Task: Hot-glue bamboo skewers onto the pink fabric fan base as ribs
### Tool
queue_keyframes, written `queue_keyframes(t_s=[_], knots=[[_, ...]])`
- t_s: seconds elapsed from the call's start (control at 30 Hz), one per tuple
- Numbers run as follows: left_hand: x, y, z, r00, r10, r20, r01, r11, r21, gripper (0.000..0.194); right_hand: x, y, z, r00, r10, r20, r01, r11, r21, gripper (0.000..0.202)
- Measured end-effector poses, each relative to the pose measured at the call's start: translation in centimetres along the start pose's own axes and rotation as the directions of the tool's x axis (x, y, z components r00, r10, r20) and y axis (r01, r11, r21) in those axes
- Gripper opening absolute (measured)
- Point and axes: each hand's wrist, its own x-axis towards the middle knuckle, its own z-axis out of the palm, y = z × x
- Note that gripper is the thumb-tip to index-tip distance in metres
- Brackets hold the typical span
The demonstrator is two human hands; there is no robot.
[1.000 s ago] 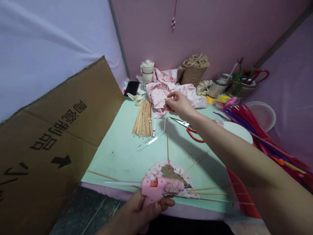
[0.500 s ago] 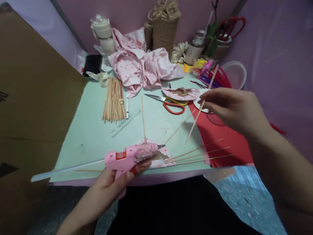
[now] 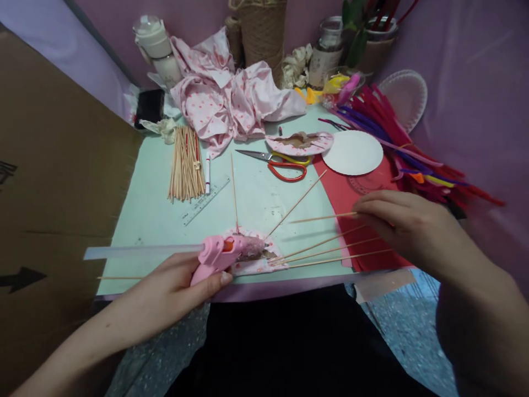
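Observation:
My left hand (image 3: 194,281) grips a pink hot glue gun (image 3: 215,256) with a long clear glue stick (image 3: 140,252) out of its back. The nozzle points down at a pink-patterned fabric piece (image 3: 252,267) near the table's front edge, touching it or just above; I cannot tell which. Several thin wooden skewers (image 3: 339,258) spread from that piece to the right, and others point up and left. Between the fingertips of my right hand (image 3: 388,215) is one more wooden skewer (image 3: 322,218), held nearly level, its free end pointing left over the table.
Scissors (image 3: 289,170), a clear ruler (image 3: 206,201), a marker (image 3: 208,175) and a bundle of skewers (image 3: 185,165) lie mid-table. A white disc (image 3: 353,151) rests on red sheets (image 3: 372,184). Crumpled fabric (image 3: 231,99), a bottle (image 3: 159,52) and pipe cleaners (image 3: 392,127) are behind.
My right hand has come down and turned its skewer from steep to nearly level. The glue gun has tipped nozzle-down onto or over the fabric piece. The view has shifted slightly.

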Motion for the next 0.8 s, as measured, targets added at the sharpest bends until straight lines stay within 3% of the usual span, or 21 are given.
queue_keyframes(t_s=[0.13, 0.3, 0.53, 0.73, 0.8], knots=[[0.0, 1.0, -0.5, 0.999, 0.007, 0.048, -0.010, 0.998, 0.055, 0.035, -1.3, -0.2, -0.4, 0.999, -0.038, 0.030, 0.037, 0.998, 0.047, 0.024], [0.8, 1.8, -1.0, 0.993, -0.021, 0.117, 0.013, 0.997, 0.070, 0.042, -2.6, 0.5, -0.7, 1.000, 0.016, -0.019, -0.016, 1.000, -0.007, 0.027], [1.9, 1.8, -0.9, 0.977, 0.005, 0.215, -0.015, 0.999, 0.042, 0.033, -2.8, 0.8, 0.1, 1.000, -0.007, -0.025, 0.007, 1.000, 0.011, 0.034], [1.9, 2.2, -1.2, 0.944, -0.051, 0.325, 0.049, 0.999, 0.012, 0.029, -3.1, 0.9, 0.8, 1.000, 0.005, 0.004, -0.005, 1.000, 0.020, 0.033], [2.0, 2.5, -1.2, 0.948, -0.011, 0.319, 0.004, 1.000, 0.023, 0.027, -3.2, 0.9, 1.0, 1.000, 0.017, 0.004, -0.017, 0.999, 0.029, 0.033]])
